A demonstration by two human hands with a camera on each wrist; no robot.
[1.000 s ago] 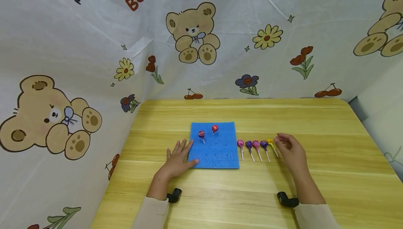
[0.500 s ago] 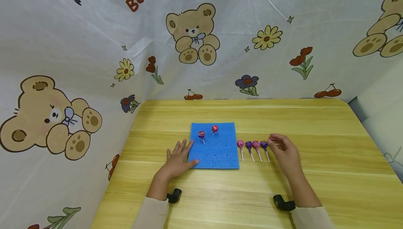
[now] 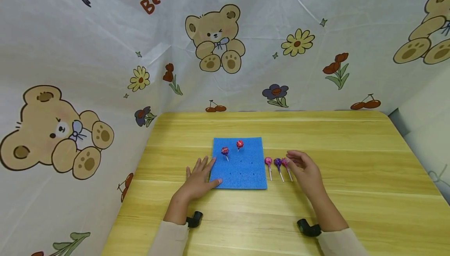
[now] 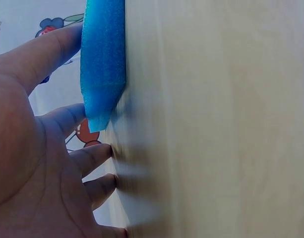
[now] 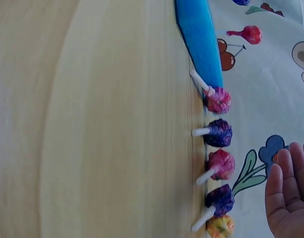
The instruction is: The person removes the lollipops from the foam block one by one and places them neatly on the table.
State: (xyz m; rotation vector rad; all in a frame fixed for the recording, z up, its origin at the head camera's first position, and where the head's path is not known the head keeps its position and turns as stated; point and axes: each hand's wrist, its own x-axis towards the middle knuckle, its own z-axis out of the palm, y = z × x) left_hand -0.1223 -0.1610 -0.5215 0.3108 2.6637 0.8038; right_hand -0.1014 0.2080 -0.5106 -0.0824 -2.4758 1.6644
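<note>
The right wrist view's lower edge crops the yellow lollipop [image 5: 220, 227].

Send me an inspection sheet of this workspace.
Surface: wood-grain table.
Job's things: blue foam block with small dark spots, probably holes; two lollipops standing in it; five lollipops in a row to its right: pink, purple, pink, purple, yellow.
Clutter: nothing seen.
Left grip: fingers spread, thumb and index finger touching the block.
Right grip: above the row's right end, no lollipop seen in it.
Cables: nothing seen.
Surroundings: bear-print cloth behind and at left.
</note>
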